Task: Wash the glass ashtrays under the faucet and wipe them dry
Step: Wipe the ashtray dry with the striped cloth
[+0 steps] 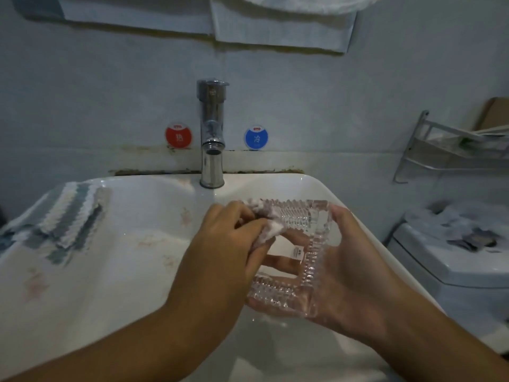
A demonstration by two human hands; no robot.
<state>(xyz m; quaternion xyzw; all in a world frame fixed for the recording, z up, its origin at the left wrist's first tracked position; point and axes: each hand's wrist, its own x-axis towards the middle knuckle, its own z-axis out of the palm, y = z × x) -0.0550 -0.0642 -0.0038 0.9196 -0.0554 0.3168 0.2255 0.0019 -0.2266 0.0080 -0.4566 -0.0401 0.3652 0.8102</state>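
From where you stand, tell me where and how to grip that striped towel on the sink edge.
Take the striped towel at the bunched fold on top of the sink rim, coming from above with a pinch grip. It drapes limp over the left edge, so the raised ridge gives fingers purchase. Both hands are busy with the glass ashtray.

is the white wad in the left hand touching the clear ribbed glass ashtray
Touching. The head view shows the left hand pressing the white wad against the clear ribbed glass ashtray, which the right hand holds.
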